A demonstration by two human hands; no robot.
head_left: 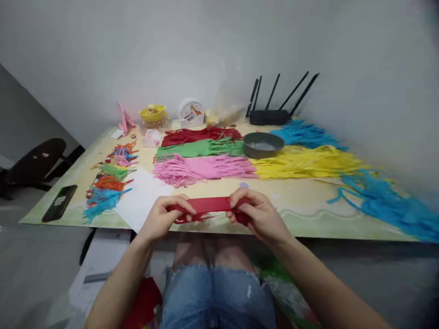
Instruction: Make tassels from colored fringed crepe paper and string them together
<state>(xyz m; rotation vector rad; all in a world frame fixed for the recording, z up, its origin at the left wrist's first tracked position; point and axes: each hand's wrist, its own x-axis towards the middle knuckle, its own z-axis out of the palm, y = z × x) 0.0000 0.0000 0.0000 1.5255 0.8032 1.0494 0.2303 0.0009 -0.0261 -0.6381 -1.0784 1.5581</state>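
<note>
- Left hand (166,212): fingers and thumb clamped on the left end of the red strip (210,204).
- Right hand (259,210): thumb and fingers clamped on the right end of the same strip; more red material shows below these fingers.
- Red strip: located at the near edge of the table (295,192), stretched flat from left to right between the hands. Loose red strands show beneath it. Contact between strip and table cannot be determined.
- Pink bundle (212,167): fringed, lying on the table on the far side of the strip.
- Green bundle (192,148): directly beyond the pink bundle.
- Dark red bundle (199,136): directly beyond the green bundle.
- Yellow bundle (315,162): right of the pink bundle, ends adjoining.
- Blue bundles: one (305,134) beyond the yellow bundle; a second (394,205) at the near right, reaching the table edge.
- Round pan (255,151): between the green bundle and the yellow bundle; contents unclear.
- Router (269,117): black, at the far side, antennas raised.
- Small tassels (109,183): several colours, arranged in a row on the left, running from near to far.
- White sheet (142,194): between the tassels and the left hand, passing over the near edge.
- Phone (60,203): lying flat at the near left corner.
- Yellow bowl (152,115): at the far left.
</note>
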